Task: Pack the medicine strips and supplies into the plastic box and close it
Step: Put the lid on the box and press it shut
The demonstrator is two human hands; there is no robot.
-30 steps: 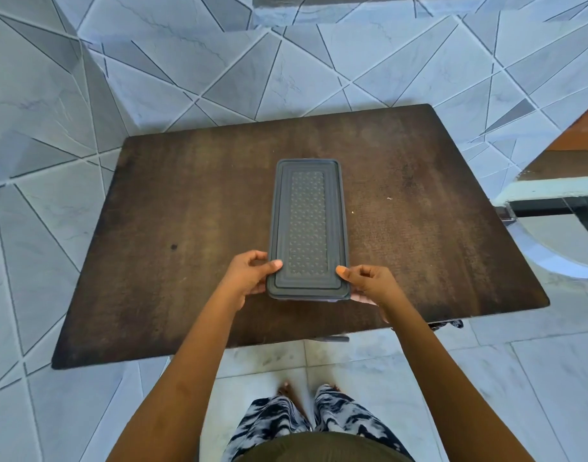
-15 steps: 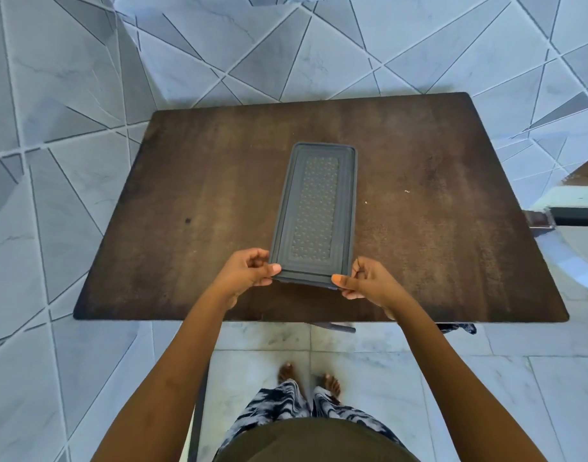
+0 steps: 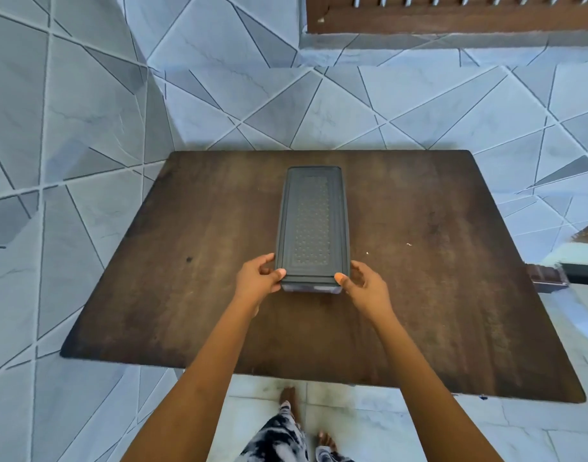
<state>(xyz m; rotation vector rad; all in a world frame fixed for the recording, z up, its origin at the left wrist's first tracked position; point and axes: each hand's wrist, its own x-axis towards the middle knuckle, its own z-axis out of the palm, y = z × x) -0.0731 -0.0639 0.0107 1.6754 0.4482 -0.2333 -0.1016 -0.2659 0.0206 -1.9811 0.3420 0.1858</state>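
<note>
Both hands, the left hand (image 3: 257, 278) and right hand (image 3: 364, 285), have fingers (image 3: 340, 278) clamped on the near corners of the box (image 3: 312, 228) in mid-frame, likely pressing its lid shut on the worktop (image 3: 436, 295).

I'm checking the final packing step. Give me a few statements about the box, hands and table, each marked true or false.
1. The lid is on the plastic box. True.
2. Medicine strips lie loose on the table. False: none are in view there.
3. The left hand and right hand are at the box's near corners. True.
4. The box lies crosswise to the person. False: its long side runs away from them.
5. The box hangs over the table's edge. False: it sits well inside.
</note>
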